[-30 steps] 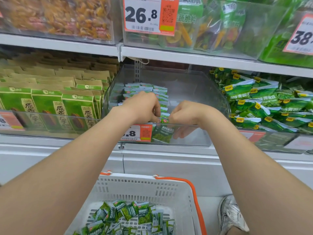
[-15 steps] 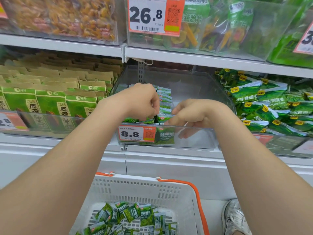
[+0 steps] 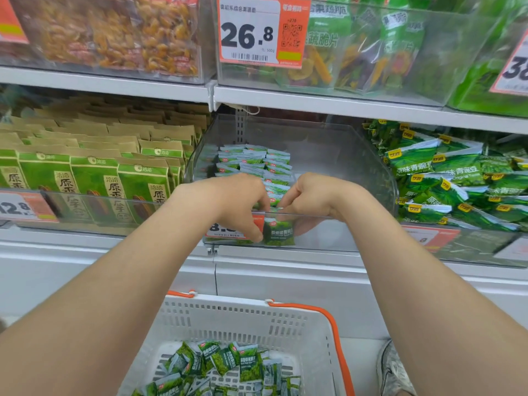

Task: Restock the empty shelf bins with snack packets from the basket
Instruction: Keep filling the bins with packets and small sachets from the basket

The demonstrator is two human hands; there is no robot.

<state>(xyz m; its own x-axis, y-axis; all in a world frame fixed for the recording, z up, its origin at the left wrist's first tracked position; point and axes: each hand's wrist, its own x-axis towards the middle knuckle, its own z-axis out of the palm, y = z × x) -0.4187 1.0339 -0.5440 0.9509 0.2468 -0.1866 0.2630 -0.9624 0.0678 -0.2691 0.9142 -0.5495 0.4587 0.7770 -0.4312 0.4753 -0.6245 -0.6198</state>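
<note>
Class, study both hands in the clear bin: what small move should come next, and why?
Probably stand the front packet upright against the row and let go. The left hand and right hand both pinch it at the front of the clear bin, whose right side is bare, and the basket holds many more.

price tag (image 3: 225, 228) just 6 o'clock of centre: half covered by left hand (image 3: 237, 201), only an 8 readable | right hand (image 3: 311, 198): fingertips smeared behind clear bin front (image 3: 328, 235), couldn't tell the grip | basket (image 3: 245, 318) at 6 o'clock: chopped by the frame edge | shoe (image 3: 394, 370) at 5 o'clock: same deal | packets (image 3: 245, 364) in there: print way too tiny tbh
</note>
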